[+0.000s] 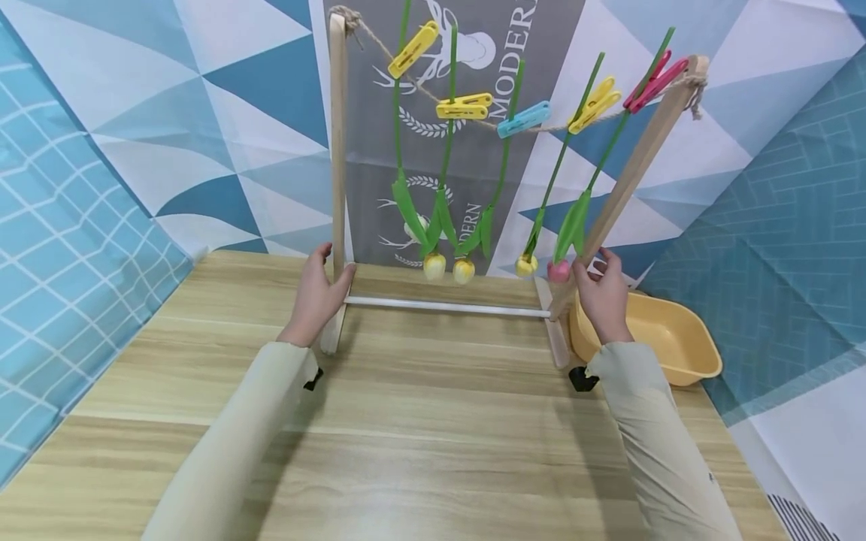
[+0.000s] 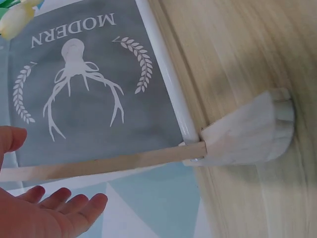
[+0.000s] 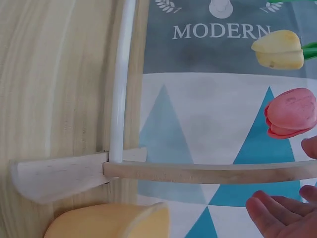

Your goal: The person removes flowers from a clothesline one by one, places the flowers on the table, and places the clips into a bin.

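A wooden frame has a left post (image 1: 339, 150), a right post (image 1: 632, 180) and a white rod (image 1: 446, 306) low between them. Twine (image 1: 370, 34) runs between the post tops. Artificial tulips hang head down from it, several with yellowish blooms (image 1: 463, 271) and one pink tulip (image 1: 558, 271), held by yellow (image 1: 462, 107), blue (image 1: 524, 119) and pink (image 1: 656, 81) clothespins. My left hand (image 1: 318, 297) is at the lower left post, thumb and fingers spread on either side. Around the lower right post, beside the pink tulip, my right hand (image 1: 605, 293) has its thumb and fingers apart.
A yellow-orange plastic basin (image 1: 697, 346) stands at the right, behind the right forearm. The frame's wooden feet (image 2: 242, 134) rest on the wood-grain table (image 1: 433, 436). Behind it hangs a patterned cloth (image 1: 264, 120) with deer prints and triangles.
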A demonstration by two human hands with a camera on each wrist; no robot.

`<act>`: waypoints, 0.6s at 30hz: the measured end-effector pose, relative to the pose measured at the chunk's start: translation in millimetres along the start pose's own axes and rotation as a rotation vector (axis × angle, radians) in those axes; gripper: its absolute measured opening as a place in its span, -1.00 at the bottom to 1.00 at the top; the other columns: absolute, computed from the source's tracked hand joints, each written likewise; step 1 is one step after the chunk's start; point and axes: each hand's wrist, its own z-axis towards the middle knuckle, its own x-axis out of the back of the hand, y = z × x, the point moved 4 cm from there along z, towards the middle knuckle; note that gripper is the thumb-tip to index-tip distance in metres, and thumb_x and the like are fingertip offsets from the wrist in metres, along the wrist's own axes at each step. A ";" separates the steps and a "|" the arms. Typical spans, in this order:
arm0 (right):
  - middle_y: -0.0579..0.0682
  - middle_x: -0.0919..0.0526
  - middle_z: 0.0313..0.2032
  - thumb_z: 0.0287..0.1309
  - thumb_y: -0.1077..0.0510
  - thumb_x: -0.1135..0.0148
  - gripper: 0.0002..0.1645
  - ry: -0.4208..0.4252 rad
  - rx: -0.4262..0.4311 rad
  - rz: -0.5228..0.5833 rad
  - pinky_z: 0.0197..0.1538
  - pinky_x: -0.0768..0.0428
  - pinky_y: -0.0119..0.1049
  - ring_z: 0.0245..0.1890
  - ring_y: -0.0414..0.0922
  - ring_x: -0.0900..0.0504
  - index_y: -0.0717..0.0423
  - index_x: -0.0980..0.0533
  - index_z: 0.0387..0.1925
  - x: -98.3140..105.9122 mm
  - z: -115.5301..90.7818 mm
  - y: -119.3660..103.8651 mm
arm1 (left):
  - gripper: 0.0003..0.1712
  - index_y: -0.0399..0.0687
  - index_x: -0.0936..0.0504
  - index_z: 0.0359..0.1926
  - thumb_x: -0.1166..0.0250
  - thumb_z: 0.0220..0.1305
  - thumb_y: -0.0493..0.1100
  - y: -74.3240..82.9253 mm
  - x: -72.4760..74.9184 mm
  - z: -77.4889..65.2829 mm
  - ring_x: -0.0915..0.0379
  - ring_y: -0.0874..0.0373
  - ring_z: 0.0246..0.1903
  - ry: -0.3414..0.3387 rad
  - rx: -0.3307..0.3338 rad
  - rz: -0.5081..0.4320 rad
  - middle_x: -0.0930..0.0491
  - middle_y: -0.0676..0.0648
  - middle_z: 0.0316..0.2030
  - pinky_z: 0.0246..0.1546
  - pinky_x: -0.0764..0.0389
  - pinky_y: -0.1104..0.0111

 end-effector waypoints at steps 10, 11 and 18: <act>0.25 -0.32 0.24 0.31 -0.17 0.10 -0.24 -0.021 -0.057 -0.015 0.17 -0.44 -0.01 0.21 0.10 -0.40 0.11 -0.02 0.39 -7.8 14.9 -1.2 | -0.37 -0.20 -0.14 0.36 -0.04 0.37 -0.03 3.4 -1.7 11.6 -0.12 -0.18 0.33 0.045 -0.049 -0.038 -0.24 -0.26 0.31 0.30 -0.20 0.00; 0.26 -0.33 0.23 0.32 -0.17 0.11 -0.26 -0.026 -0.061 -0.026 0.15 -0.45 -0.01 0.19 0.10 -0.41 0.13 -0.05 0.37 -9.2 15.1 -1.3 | -0.37 -0.19 -0.15 0.36 -0.05 0.37 -0.03 2.9 -1.6 11.3 -0.14 -0.18 0.32 0.050 -0.045 -0.040 -0.25 -0.26 0.30 0.29 -0.21 0.01; 0.29 -0.44 0.10 0.37 -0.10 0.17 -0.39 0.004 -0.067 -0.081 0.01 -0.54 -0.05 0.03 0.13 -0.52 0.21 -0.19 0.26 -14.1 16.3 -2.6 | -0.46 -0.14 -0.28 0.29 -0.04 0.38 -0.03 2.5 -1.0 13.0 -0.28 -0.15 0.24 0.075 -0.021 -0.004 -0.41 -0.25 0.19 0.20 -0.34 0.02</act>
